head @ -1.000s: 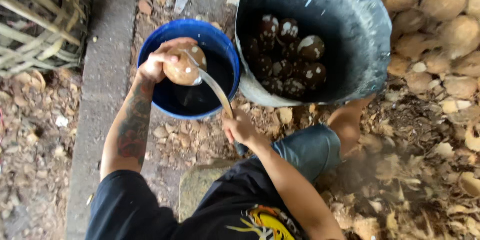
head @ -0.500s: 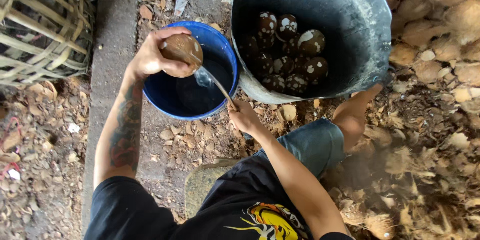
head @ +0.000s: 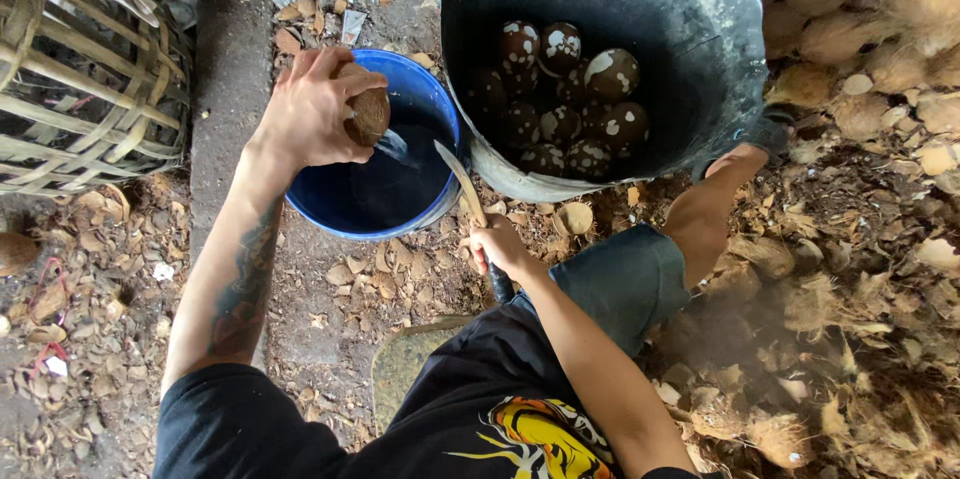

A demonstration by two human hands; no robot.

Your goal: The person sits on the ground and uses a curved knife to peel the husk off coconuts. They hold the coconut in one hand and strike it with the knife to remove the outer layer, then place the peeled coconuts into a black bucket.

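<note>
Left hand (head: 305,114) grips a brown coconut (head: 367,111) over the blue bucket (head: 330,209), right hand (head: 495,247) clasps the knife (head: 462,182) (blade pointing far): a slip could nick fingers.

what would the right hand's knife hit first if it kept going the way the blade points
Probably the rim of the blue bucket. The right hand holds the knife with its tip aimed up-left, close to that rim; depth is unclear, so it may pass above it toward the coconut.
</note>
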